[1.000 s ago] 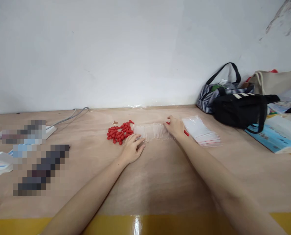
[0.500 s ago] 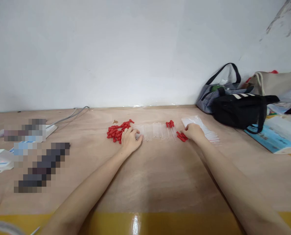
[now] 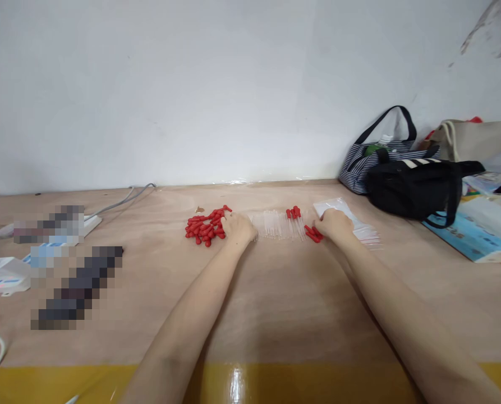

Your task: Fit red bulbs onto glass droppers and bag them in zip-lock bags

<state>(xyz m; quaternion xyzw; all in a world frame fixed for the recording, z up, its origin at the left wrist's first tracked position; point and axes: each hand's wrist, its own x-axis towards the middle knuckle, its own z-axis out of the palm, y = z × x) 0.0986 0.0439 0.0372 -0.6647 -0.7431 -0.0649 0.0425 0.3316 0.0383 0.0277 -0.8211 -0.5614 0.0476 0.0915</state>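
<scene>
My left hand (image 3: 238, 229) is at the right edge of a pile of red rubber bulbs (image 3: 202, 227), its fingers curled down; what they hold, if anything, is hidden. Beside it, a row of clear thin tubes (image 3: 271, 224) lies side by side on the wooden table. At the row's right end, several tubes carry red bulbs (image 3: 293, 212). My right hand (image 3: 335, 224) is closed, fingertips together, right against a small group of red bulbs (image 3: 313, 234). Whether it grips one of them is not visible. Clear plastic bags (image 3: 362, 229) lie partly behind that hand.
A striped bag (image 3: 351, 168) and a black bag (image 3: 414, 191) stand at the back right, near a blue box (image 3: 456, 235). At left lie a grey cable (image 3: 136, 193), a white device (image 3: 6, 276) and blurred-out items. The white wall (image 3: 233, 101) closes off the back.
My left hand has shifted right, off the pile's edge and over the left end of the tubes, and its fingers have curled in. My right hand stays by the small red group.
</scene>
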